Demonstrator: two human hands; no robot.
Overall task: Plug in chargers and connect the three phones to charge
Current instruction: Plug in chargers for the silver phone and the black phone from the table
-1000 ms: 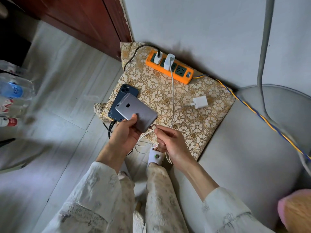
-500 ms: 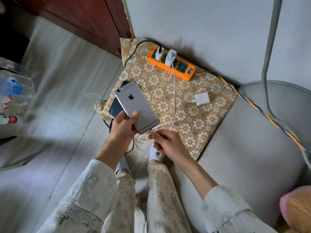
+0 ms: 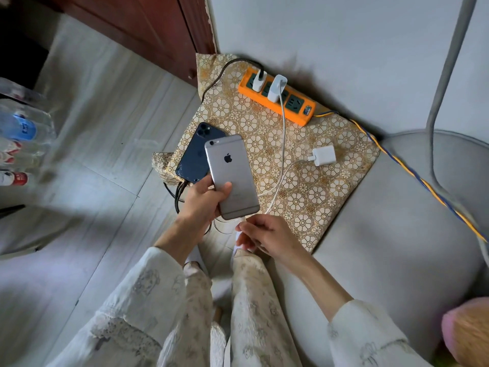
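Note:
My left hand point(image 3: 203, 201) grips a silver phone point(image 3: 231, 176), back up, above the patterned cushion point(image 3: 304, 186). My right hand point(image 3: 267, 234) pinches the end of a white cable point(image 3: 282, 144) right at the phone's bottom edge. That cable runs up to a white charger point(image 3: 276, 88) plugged into the orange power strip point(image 3: 277, 98). A second white charger point(image 3: 258, 80) with a black cable sits in the strip beside it. A dark blue phone point(image 3: 197, 152) lies on the cushion with black cable at its lower end. A loose white charger point(image 3: 323, 155) lies unplugged on the cushion.
The cushion lies on a grey seat point(image 3: 397, 221) against a white wall. A blue and yellow cord point(image 3: 412, 173) runs from the strip to the right. Water bottles point(image 3: 18, 136) stand on the floor at the left. A dark wooden cabinet point(image 3: 148, 30) is at the back.
The silver phone has turned more upright in my left hand, and my right hand has brought the cable end up against the phone's bottom edge.

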